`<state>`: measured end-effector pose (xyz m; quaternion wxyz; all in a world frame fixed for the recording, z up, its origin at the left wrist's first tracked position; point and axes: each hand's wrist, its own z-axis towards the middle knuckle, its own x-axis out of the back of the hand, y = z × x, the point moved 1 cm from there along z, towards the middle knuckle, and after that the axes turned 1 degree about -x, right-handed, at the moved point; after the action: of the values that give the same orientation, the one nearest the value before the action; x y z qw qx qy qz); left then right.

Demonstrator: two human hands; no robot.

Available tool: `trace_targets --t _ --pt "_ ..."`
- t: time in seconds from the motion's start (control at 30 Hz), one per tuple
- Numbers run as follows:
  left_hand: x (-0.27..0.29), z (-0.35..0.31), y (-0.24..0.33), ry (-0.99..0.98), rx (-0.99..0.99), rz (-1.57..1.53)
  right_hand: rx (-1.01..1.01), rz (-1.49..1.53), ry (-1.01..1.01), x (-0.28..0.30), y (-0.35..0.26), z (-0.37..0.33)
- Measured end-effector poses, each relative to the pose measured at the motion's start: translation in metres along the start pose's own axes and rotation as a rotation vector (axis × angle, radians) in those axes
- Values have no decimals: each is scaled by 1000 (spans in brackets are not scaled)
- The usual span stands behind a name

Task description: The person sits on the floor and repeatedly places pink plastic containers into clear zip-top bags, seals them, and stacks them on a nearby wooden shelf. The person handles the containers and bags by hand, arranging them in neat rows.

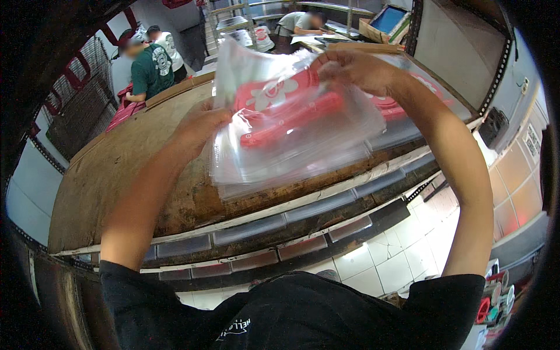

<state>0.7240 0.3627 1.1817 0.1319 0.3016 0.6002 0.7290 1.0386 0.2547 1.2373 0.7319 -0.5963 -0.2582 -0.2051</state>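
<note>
Clear plastic bags with red print and a pale flower shape (pixel 274 99) are lifted above the wooden table, several together and blurred by motion. At their left edge my left hand (pixel 204 125) is closed on them, thumb on the near face. My right hand (pixel 353 70) pinches the upper right side of the bags, its fingertips partly smeared. Just beyond and below my right forearm, more printed clear bags (pixel 429 125) lie flat on the table.
The worn wooden table (pixel 134 198) curves across the view, with shelf slats under its front edge. Beyond it, a person in a green shirt (pixel 153 70) stands near another in white (pixel 169 46). Someone bends over a far table (pixel 332 38). A box with a blue inside (pixel 388 22) sits back right.
</note>
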Motion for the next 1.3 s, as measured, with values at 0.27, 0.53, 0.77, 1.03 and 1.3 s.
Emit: trace_targets --t 0.27,0.53,0.77,1.03,1.3 --pt "13 25 -26 138 40 489 -54 -103 -80 -15 41 -13" --pt "38 64 -26 -170 139 980 85 -313 -127 -17 47 -3" --pt "5 48 11 -125 207 849 51 -316 -152 -16 39 -9" --pt "3 51 -10 71 231 109 62 -294 -140 -16 45 -8" --pt "-17 13 26 81 355 -48 11 -163 -139 -13 56 -3"
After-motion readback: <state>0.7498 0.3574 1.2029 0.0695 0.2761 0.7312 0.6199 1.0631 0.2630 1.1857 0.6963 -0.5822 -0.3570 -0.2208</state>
